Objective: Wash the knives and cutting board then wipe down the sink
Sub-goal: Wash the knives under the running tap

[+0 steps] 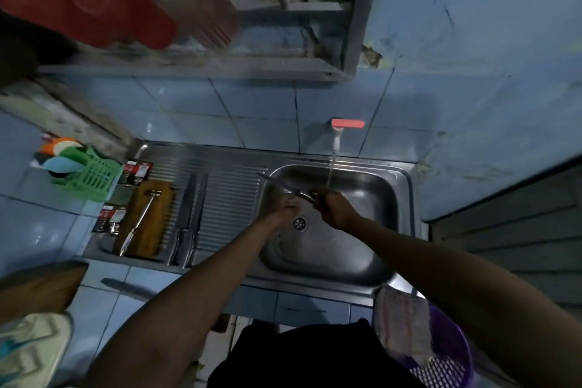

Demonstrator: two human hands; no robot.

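Observation:
Over the steel sink basin [371,192], my right hand [333,209] grips the handle of a knife [277,183] whose blade points up-left. My left hand [285,209] touches the blade near its base, with its fingers around it. Water runs from the tap [337,138] with the red handle, falling just right of the blade. The wooden cutting board [138,230] lies on the left of the drainboard, with a metal utensil [141,217] on top. Two more knives [189,217] lie side by side on the ribbed drainboard.
A green rack [91,173] with coloured utensils stands left of the sink. Packets [135,172] lie behind the board. A checked cloth [403,324] hangs over a purple basket [447,356] at the front right. A shelf with red items [104,6] hangs overhead.

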